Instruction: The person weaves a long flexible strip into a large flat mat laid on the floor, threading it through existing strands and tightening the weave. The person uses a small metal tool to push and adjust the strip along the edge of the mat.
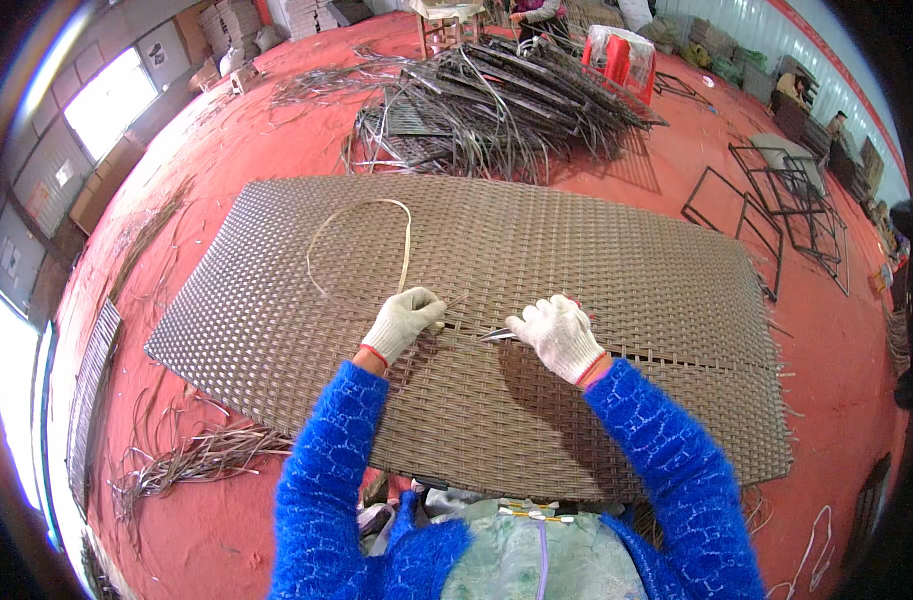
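Note:
A large brown woven rattan panel [576,250] lies in front of me, with a dark slit-like gap [666,362] running across its right part toward the middle. My left hand [404,320], in a white knit glove, is closed in a pinch at the left end of this gap. From its fingers a pale flat strip [407,245] rises and curls into a loop over the weave. My right hand [559,335], gloved too, is wrapped round scissors [496,336]. Their metal blades point left toward the gap, and the handles are mostly hidden by the glove.
Beyond the panel lies a heap of dark woven pieces and loose strips [496,110]. A red stool [621,60] stands behind it. Metal frames [791,200] rest on the red floor at right. Loose strips [201,460] lie at lower left. Other people are farther back.

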Available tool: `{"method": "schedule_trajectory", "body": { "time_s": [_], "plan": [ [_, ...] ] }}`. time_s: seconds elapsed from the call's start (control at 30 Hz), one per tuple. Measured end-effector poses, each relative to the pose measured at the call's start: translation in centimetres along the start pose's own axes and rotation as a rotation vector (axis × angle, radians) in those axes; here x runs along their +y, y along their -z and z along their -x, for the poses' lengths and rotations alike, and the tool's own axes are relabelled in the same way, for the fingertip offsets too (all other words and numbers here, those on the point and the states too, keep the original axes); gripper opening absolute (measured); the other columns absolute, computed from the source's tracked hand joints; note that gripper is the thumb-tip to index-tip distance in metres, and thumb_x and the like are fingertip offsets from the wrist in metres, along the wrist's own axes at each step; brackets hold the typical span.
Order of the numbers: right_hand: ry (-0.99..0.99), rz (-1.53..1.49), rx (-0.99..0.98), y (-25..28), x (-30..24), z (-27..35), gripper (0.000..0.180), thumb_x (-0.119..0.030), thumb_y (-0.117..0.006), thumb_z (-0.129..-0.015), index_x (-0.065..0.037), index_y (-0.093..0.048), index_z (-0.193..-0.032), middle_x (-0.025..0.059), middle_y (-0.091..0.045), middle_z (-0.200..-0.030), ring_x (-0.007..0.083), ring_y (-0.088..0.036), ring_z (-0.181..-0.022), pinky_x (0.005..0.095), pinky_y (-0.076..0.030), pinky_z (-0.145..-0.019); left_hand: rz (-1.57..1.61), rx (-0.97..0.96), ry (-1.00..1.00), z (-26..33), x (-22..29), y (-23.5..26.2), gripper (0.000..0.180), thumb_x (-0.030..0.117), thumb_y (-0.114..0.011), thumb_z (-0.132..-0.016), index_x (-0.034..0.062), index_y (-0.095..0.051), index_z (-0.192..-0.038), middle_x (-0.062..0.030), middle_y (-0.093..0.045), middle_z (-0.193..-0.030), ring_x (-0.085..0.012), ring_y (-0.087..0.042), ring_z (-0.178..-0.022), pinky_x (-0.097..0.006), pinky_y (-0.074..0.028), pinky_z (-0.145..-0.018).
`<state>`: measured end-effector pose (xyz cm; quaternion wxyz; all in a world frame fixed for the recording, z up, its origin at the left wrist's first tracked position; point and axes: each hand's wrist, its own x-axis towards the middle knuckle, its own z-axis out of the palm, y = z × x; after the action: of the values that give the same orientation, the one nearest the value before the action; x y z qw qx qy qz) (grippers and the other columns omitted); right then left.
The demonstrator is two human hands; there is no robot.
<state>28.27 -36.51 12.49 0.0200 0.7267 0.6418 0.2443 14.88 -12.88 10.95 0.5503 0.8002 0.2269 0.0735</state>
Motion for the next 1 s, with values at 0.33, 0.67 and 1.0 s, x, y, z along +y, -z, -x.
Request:
{"method": "schedule_trajectory", "body": {
  "time_s": [0.33,0.67,1.0],
  "plan": [
    [-0.030,0.061,0.050,-0.5,0.6,-0.6,0.003,-0.019,-0.058,-0.082,-0.017,-0.056,-0.080,-0.0011,-0.054,-0.071,0.0171,-0.057,-0.070,0.0335,-0.043,-0.066,0.024,0.000,0.015,0.0,-0.3,0.0,0.024,0.025,-0.067,-0.089,0.0010,-0.066,-0.090,0.0016,-0.063,-0.075,-0.0064,-0.054,-0.071,-0.024,-0.046,-0.066],
    [0.061,-0.048,-0.073,-0.6,1.3,-1.3,0.003,-0.017,-0.057,-0.081,-0.015,-0.058,-0.083,-0.0003,-0.055,-0.071,0.0185,-0.057,-0.071,0.0344,-0.044,-0.066,-0.012,0.003,0.012,-0.6,-1.4,-0.1,0.023,0.025,-0.067,-0.088,0.0020,-0.065,-0.086,0.0019,-0.062,-0.074,-0.0060,-0.053,-0.069,-0.024,-0.045,-0.064],
    [-0.109,-0.128,-0.110,-0.9,-1.5,-1.9,0.009,-0.019,-0.057,-0.082,-0.014,-0.064,-0.079,0.0056,-0.064,-0.074,0.0244,-0.066,-0.072,0.0404,-0.050,-0.063,-0.275,0.055,-0.033,0.1,-0.7,-0.5,0.024,0.029,-0.070,-0.082,0.0058,-0.064,-0.080,-0.0042,-0.063,-0.069,-0.0125,-0.058,-0.065,-0.030,-0.048,-0.062]
  ]
}}
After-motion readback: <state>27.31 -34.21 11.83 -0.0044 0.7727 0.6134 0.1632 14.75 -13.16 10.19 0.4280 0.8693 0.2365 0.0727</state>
